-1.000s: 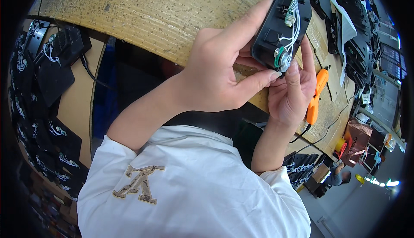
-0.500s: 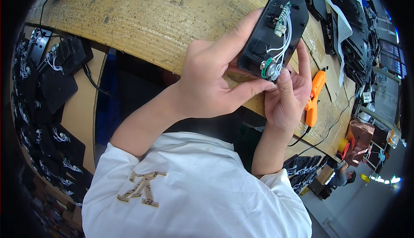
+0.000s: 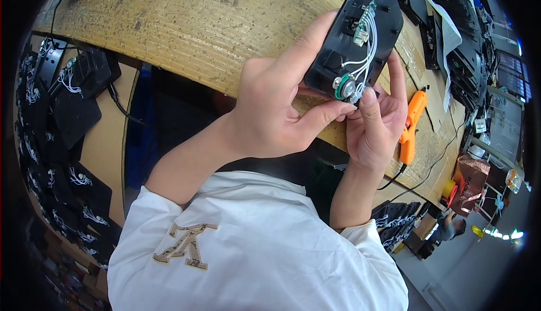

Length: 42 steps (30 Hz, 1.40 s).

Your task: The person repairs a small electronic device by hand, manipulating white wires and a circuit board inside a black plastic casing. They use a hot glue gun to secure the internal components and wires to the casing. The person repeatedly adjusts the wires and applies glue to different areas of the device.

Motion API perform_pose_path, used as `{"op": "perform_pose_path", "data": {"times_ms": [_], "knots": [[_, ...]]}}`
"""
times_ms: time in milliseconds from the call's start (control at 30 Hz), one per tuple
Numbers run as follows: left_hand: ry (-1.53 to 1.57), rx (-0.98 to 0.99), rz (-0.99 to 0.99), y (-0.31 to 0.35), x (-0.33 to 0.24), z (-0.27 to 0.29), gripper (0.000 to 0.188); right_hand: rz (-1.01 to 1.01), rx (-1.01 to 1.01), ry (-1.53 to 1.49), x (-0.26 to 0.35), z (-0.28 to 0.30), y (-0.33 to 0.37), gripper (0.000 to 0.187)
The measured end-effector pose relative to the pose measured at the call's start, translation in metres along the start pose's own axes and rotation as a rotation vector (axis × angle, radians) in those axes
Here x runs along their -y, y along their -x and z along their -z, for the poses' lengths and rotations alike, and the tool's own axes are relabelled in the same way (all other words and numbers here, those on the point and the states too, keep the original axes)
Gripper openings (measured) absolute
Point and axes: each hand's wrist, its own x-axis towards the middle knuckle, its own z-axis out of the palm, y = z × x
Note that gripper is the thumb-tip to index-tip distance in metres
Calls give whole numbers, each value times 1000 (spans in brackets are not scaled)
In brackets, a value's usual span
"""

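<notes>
Tilted up over the table's front edge is a black plastic housing panel (image 3: 386, 29), held between both hands with its inner side showing. A narrow green circuit board (image 3: 369, 17) sits on its upper part. White wires (image 3: 371, 52) run from there to a round green board (image 3: 343, 87) with a clear dome at the lower corner. My left hand (image 3: 267, 105) is closed on the left edge, its thumb near the lower corner. Fingers of my right hand (image 3: 375, 128) wrap behind the panel's right side, with the thumb beside the wires at the round board. Those fingers are partly hidden.
An orange glue gun (image 3: 413, 128) lies on the wooden table (image 3: 197, 23) right of my right hand, its cord trailing. Black panels (image 3: 468, 46) are stacked at the far right. More wired panels (image 3: 84, 184) stand on the left. A person (image 3: 449, 229) is in the right background.
The panel has shifted slightly left and down in my hands. Both hands keep their hold, and the left thumb has slid slightly left.
</notes>
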Motion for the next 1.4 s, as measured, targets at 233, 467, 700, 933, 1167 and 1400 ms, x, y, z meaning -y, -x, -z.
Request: {"op": "perform_pose_path", "data": {"times_ms": [233, 467, 700, 933, 1167, 1400], "knots": [[-6, 14, 9, -1, 0, 2, 85, -1, 0, -7, 0, -2, 0, 81], [107, -51, 14, -6, -2, -2, 78, -29, -61, -31, 2, -7, 4, 78], [235, 318, 302, -32, -77, 46, 64, 621, -277, 758, 58, -2, 28, 85], [427, 827, 895, -5, -84, 51, 44, -227, 515, 535, 64, -29, 70, 85], [264, 270, 833, 54, -71, 51, 29, -350, 179, 62, 18, -7, 105, 42], [-91, 196, 558, 83, -84, 32, 27, -352, 132, -67, -4, -11, 123, 41]]}}
